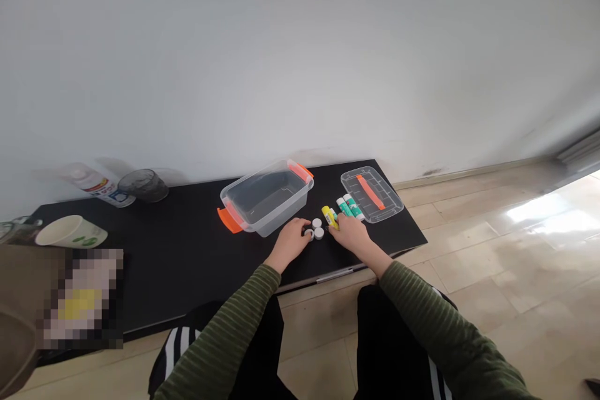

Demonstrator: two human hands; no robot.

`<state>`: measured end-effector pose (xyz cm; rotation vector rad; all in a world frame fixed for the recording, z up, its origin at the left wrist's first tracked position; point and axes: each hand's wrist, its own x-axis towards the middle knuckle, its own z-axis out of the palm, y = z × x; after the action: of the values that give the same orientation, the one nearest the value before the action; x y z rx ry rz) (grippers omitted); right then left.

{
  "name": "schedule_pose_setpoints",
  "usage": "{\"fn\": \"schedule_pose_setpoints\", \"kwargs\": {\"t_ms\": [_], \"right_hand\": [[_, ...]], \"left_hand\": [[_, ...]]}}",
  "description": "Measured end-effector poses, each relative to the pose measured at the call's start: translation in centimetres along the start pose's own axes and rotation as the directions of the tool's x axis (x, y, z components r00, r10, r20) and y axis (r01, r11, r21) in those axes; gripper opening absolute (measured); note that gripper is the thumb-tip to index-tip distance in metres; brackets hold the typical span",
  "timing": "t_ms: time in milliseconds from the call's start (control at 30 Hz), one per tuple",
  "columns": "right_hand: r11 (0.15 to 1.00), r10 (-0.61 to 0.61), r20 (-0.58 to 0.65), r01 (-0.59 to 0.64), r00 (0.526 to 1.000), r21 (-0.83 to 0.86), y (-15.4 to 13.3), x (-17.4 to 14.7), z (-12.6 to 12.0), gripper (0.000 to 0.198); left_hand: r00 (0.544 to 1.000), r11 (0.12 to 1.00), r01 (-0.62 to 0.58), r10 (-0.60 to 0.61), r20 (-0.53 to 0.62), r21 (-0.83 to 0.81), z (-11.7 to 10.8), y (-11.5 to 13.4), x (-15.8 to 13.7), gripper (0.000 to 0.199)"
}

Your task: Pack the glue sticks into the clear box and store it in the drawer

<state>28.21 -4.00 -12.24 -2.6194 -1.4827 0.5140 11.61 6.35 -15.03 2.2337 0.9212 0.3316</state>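
Observation:
My left hand (pixel 291 240) has its fingers curled at a small white cap (pixel 310 235), pinched between thumb and forefinger. Two more white caps, one behind (pixel 317 223) and one in front (pixel 319 234), lie just right of those fingertips. With thumb and fingers closed, my right hand (pixel 352 236) grips a yellow tube that looks like a glue stick (pixel 329 217). Green-and-white glue sticks (pixel 353 207) lie side by side beyond my right knuckles; another tube among them is partly hidden by the hand.
Behind my hands stands an uncovered clear plastic box (pixel 281 219) with orange latches. Its clear lid (pixel 391 200) with an orange handle lies at the right end of the black tabletop (pixel 187 250). A paper cup (pixel 70 232), a dark glass (pixel 143 185) and a spray can (pixel 100 187) are left.

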Motion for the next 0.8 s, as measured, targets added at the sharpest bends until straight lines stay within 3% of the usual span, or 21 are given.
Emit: {"fn": "schedule_pose_setpoints", "kwargs": {"t_ms": [267,567,800], "right_hand": [[0.999,-0.025,-0.041,0.024,0.999,-0.041,-0.8,0.0,0.7,0.032],[0.998,-0.004,-0.054,0.000,0.999,-0.070,0.9,1.0,-0.3,0.022],[0.995,0.035,-0.093,-0.044,0.995,-0.089,1.6,1.8,0.5,0.034]], "left_hand": [[0.997,0.974,-0.080,0.082,-0.002,0.213,1.7,-1.1,-1.1,0.022],[0.996,0.976,-0.089,0.091,0.000,0.197,2.0,-1.6,-1.1,0.022],[0.997,0.986,-0.072,0.073,0.001,0.148,1.7,-1.4,-1.2,0.020]]}}
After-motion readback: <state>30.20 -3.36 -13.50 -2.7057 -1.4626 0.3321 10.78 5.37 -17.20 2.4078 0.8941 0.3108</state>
